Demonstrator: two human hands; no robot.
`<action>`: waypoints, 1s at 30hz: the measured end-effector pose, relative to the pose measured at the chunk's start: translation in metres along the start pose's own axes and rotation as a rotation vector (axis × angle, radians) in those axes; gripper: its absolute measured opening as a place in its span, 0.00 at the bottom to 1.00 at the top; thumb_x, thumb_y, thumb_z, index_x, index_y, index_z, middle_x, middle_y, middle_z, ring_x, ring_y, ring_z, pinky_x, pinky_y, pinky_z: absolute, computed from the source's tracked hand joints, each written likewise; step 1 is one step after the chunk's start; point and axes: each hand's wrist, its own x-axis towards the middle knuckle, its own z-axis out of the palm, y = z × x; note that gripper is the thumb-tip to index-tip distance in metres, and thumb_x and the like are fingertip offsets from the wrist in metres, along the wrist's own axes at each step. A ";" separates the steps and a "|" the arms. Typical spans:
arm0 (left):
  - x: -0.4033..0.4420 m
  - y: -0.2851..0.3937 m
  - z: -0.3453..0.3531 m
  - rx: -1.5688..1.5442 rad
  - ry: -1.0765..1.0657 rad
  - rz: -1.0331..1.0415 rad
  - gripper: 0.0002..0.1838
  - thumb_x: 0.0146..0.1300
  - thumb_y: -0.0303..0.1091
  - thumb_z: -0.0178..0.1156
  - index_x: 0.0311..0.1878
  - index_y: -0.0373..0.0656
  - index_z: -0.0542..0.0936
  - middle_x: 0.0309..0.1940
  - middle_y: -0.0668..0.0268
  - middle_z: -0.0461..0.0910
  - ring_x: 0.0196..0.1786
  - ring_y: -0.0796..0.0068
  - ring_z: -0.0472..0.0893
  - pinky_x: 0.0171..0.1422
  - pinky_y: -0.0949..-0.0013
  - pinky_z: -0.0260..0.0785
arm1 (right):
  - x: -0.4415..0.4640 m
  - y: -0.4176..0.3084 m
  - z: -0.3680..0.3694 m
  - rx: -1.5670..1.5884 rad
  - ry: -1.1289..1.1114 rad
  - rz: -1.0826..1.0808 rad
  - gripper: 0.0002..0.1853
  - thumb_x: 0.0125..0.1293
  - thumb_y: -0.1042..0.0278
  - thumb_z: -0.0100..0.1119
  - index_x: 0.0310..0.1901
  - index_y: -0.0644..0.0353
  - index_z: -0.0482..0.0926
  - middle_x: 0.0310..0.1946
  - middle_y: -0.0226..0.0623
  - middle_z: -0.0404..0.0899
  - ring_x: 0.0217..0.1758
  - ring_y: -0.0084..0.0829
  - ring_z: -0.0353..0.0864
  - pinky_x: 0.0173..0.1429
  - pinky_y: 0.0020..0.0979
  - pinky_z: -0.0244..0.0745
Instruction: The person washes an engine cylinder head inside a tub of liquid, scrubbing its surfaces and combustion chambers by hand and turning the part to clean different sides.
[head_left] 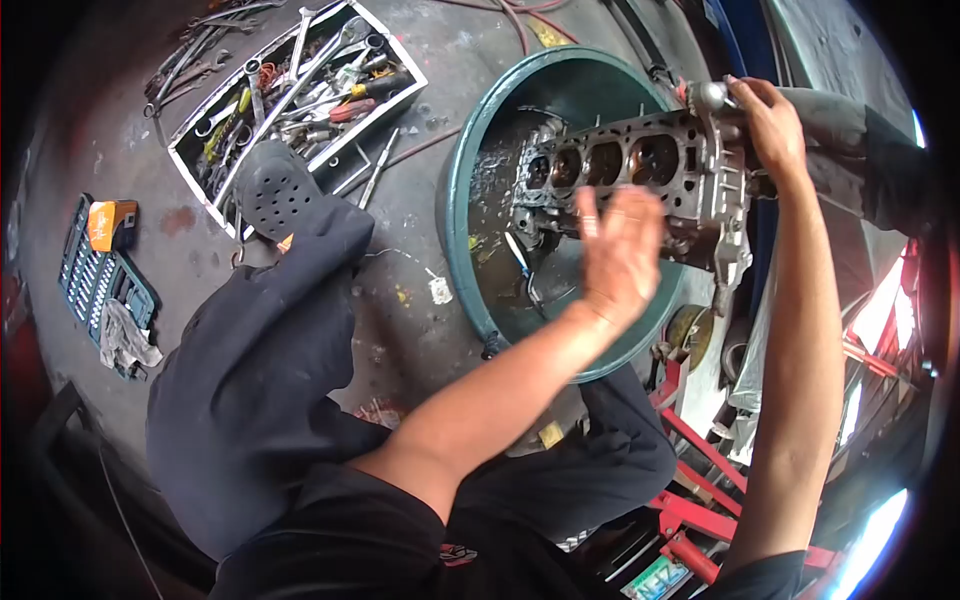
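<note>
A metal engine block with a row of round cylinder bores leans into a large green tub. My right hand grips the block's upper right end, with the fingers bent over its edge. In front of the block's flat face is my left hand, blurred by motion, its fingers stretched out and nothing visible in them. Whether that palm touches the metal I cannot tell. Dark, wet liquid lies in the tub, and a white-handled tool rests inside, below the block.
An open tool box full of wrenches and screwdrivers stands beside my shoe. Farther left lie a socket set case, a small orange box and a grey rag. Red metal stands are at the lower right.
</note>
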 end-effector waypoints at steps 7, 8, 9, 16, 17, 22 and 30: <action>0.013 0.064 -0.004 0.641 -0.214 0.272 0.23 0.51 0.21 0.56 0.53 0.26 0.77 0.53 0.45 0.79 0.68 0.50 0.71 0.77 0.32 0.38 | 0.011 0.005 0.002 0.060 -0.029 0.006 0.33 0.59 0.36 0.58 0.57 0.56 0.81 0.50 0.48 0.84 0.59 0.44 0.80 0.64 0.35 0.69; 0.009 0.049 -0.011 0.668 -0.230 0.168 0.24 0.51 0.21 0.56 0.54 0.26 0.77 0.54 0.45 0.79 0.69 0.51 0.71 0.77 0.32 0.37 | 0.004 0.009 0.003 0.023 -0.018 0.004 0.33 0.59 0.36 0.58 0.57 0.55 0.81 0.50 0.48 0.84 0.59 0.44 0.80 0.64 0.35 0.69; 0.013 0.022 -0.016 0.690 -0.228 0.094 0.24 0.51 0.21 0.56 0.55 0.26 0.76 0.56 0.45 0.79 0.69 0.52 0.70 0.78 0.33 0.36 | 0.005 0.003 0.001 -0.009 0.019 -0.022 0.34 0.59 0.36 0.58 0.57 0.55 0.81 0.51 0.48 0.84 0.59 0.44 0.80 0.64 0.35 0.69; 0.014 0.061 -0.007 0.646 -0.298 0.239 0.25 0.52 0.20 0.55 0.57 0.27 0.75 0.58 0.43 0.76 0.70 0.48 0.68 0.78 0.37 0.42 | 0.003 -0.007 -0.004 0.012 -0.024 -0.022 0.32 0.60 0.38 0.58 0.55 0.58 0.82 0.51 0.48 0.83 0.58 0.44 0.81 0.63 0.35 0.70; 0.018 0.040 -0.015 0.687 -0.318 0.247 0.26 0.52 0.20 0.55 0.58 0.27 0.74 0.58 0.43 0.75 0.70 0.47 0.68 0.78 0.38 0.42 | 0.003 -0.010 -0.006 0.007 -0.019 -0.035 0.32 0.60 0.38 0.58 0.55 0.58 0.82 0.51 0.48 0.83 0.58 0.44 0.81 0.63 0.35 0.70; 0.011 0.021 -0.009 0.620 -0.234 0.091 0.21 0.66 0.30 0.49 0.59 0.29 0.75 0.58 0.44 0.76 0.71 0.47 0.66 0.80 0.45 0.41 | 0.010 -0.003 0.000 0.016 0.015 -0.018 0.33 0.59 0.37 0.59 0.55 0.57 0.82 0.48 0.49 0.84 0.55 0.43 0.82 0.61 0.36 0.72; 0.012 0.003 -0.013 0.447 -0.243 -0.213 0.23 0.61 0.24 0.53 0.62 0.31 0.72 0.60 0.48 0.76 0.71 0.49 0.66 0.79 0.41 0.40 | 0.007 -0.009 -0.003 0.017 -0.006 -0.038 0.32 0.62 0.37 0.58 0.56 0.58 0.81 0.50 0.48 0.84 0.57 0.42 0.81 0.62 0.35 0.70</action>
